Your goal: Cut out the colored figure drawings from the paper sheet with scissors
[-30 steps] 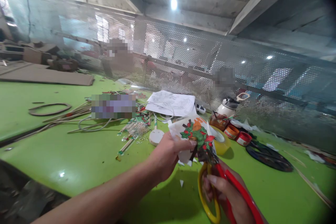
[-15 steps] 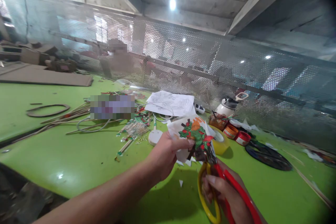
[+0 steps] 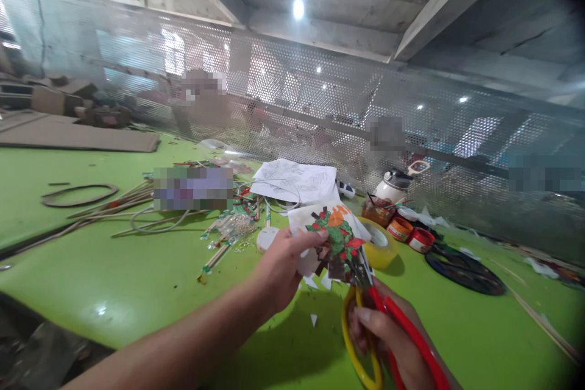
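Note:
My left hand [image 3: 286,265] pinches a sheet of paper [image 3: 340,237] painted with green leaves, red berries and an orange shape. In my right hand [image 3: 388,329] is a pair of scissors [image 3: 363,283] with one yellow and one red handle. The blades meet the lower right edge of the paper, close to the dark painted part; whether they are fully closed I cannot tell. Small white paper scraps [image 3: 314,320] lie on the table below. Behind the paper sits a roll of yellow tape [image 3: 381,248], partly hidden by it.
On the green table [image 3: 150,292] lie drawing sheets [image 3: 297,180], sticks [image 3: 132,198] and beads [image 3: 240,225]. At right stand paint jars [image 3: 420,239], a white kettle-like container [image 3: 388,189] and a dark palette [image 3: 464,269]. Cardboard [image 3: 77,133] lies back left, before a perforated metal screen [image 3: 283,91].
The paper has tilted slightly in my left hand, and the scissor blades now show more along its right edge. Both hands keep their grips. The view has shifted a little.

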Tool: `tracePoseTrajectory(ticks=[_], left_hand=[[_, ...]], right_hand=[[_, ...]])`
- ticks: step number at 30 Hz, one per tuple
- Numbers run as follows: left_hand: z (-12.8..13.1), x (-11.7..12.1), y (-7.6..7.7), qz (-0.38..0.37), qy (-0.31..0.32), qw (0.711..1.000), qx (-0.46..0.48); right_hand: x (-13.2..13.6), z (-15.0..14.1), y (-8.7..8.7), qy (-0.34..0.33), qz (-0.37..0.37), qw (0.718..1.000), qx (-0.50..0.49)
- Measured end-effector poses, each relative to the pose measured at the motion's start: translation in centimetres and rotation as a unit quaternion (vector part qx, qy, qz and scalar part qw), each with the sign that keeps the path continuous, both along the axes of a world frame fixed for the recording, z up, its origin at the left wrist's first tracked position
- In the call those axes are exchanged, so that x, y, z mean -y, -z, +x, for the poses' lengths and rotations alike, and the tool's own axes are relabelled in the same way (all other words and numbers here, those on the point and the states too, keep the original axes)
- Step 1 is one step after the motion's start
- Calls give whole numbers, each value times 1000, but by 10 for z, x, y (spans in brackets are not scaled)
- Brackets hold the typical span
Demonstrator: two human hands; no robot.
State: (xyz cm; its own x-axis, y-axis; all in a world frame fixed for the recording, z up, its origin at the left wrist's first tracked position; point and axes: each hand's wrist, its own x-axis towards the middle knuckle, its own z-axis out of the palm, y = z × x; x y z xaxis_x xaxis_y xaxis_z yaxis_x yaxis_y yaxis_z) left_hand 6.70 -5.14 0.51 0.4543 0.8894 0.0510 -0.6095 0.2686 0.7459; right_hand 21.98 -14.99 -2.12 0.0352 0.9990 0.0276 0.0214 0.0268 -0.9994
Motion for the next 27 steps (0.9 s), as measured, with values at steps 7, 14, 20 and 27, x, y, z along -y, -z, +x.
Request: tracePoseTrajectory(ticks=[7,14,20,27], left_hand=[[-1,1,0,8,11,1000,-16],[2,6,-4,16,22,999,-29],[2,6,-4,19,33,999,-26],[2,7,-4,23,33,999,-32]], right_hand=[[0,-5,-2,22,3,1000,-18],[-3,-1,0,12,0,999,-41],[-3,1,6,17,7,999,-47],[-2,0,7,25,-10,998,-55]])
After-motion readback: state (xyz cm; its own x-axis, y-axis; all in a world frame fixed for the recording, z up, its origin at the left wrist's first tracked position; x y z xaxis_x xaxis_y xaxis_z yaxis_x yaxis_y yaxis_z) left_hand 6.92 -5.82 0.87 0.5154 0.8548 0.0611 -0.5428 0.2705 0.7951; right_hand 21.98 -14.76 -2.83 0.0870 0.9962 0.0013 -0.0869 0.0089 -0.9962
